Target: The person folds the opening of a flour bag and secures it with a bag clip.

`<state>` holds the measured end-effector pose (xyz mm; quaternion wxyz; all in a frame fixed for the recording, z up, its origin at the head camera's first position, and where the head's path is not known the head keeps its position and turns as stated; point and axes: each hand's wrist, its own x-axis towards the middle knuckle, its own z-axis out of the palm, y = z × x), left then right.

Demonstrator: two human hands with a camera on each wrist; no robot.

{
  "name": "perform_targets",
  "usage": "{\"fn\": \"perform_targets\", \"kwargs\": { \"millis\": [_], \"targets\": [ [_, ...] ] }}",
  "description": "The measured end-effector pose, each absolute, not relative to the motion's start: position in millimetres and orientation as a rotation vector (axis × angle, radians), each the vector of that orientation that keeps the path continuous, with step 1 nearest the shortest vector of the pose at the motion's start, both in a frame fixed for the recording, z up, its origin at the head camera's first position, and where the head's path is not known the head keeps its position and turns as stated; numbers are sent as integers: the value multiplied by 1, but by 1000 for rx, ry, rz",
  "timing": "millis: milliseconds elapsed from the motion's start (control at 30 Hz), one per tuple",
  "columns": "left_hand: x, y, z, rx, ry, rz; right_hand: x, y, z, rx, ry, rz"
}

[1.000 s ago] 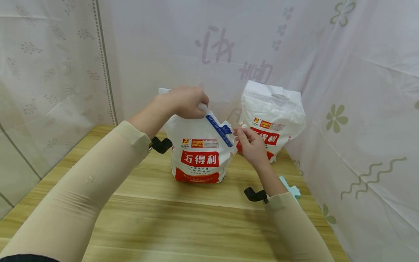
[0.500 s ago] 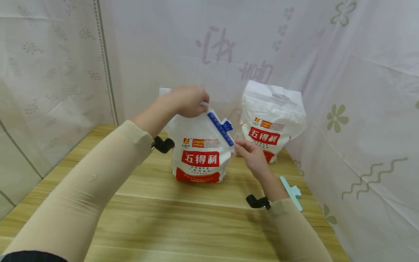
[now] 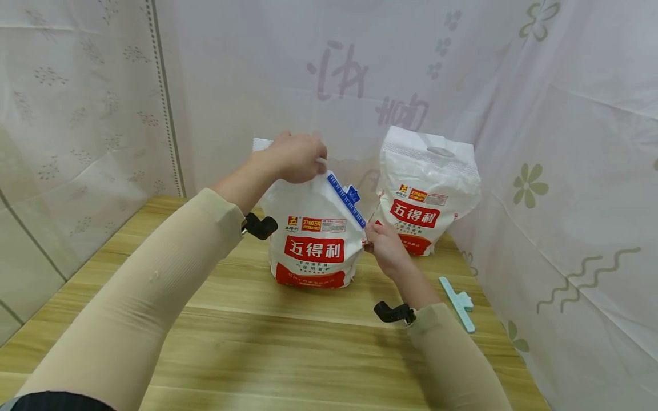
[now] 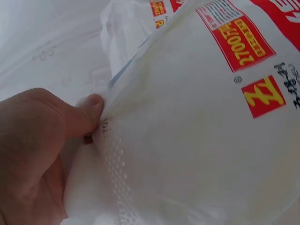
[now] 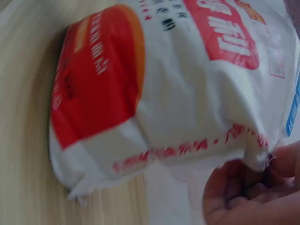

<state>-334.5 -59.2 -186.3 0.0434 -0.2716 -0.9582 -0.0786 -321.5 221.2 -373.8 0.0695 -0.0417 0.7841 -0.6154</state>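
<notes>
Below blue clip (image 3: 346, 200), right hand (image 3: 389, 251) now lower, pinching bag (image 3: 315, 234).

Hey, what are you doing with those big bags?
A person is using both hands on the front bag, which stands on the wooden table. The left hand pinches the bag's top edge, and the right hand pinches its side, just below a blue clip. That clip slants across the bag's upper right corner. Another bag stands behind, to the right, with nobody touching it. A pale green clip lies on the table near the right arm.
</notes>
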Motion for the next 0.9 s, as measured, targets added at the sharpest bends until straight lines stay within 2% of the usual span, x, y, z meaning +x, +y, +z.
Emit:
{"fn": "perform_targets", "kwargs": {
  "millis": [167, 433, 733, 900],
  "targets": [
    [-334, -65, -179, -854, -2973, -344, -318, 226, -377, -76, 2439, -1930],
    [-330, -63, -181, -836, -2938, -370, -313, 231, -382, -143, 2518, -1899],
    [-332, -85, -178, -870, -2870, -714, -309, 231, -385, -193, 2561, -1971],
    [-333, -82, -179, -876, -2806, -628, -305, 231, -384, -213, 2618, -1950]
  ]
}}
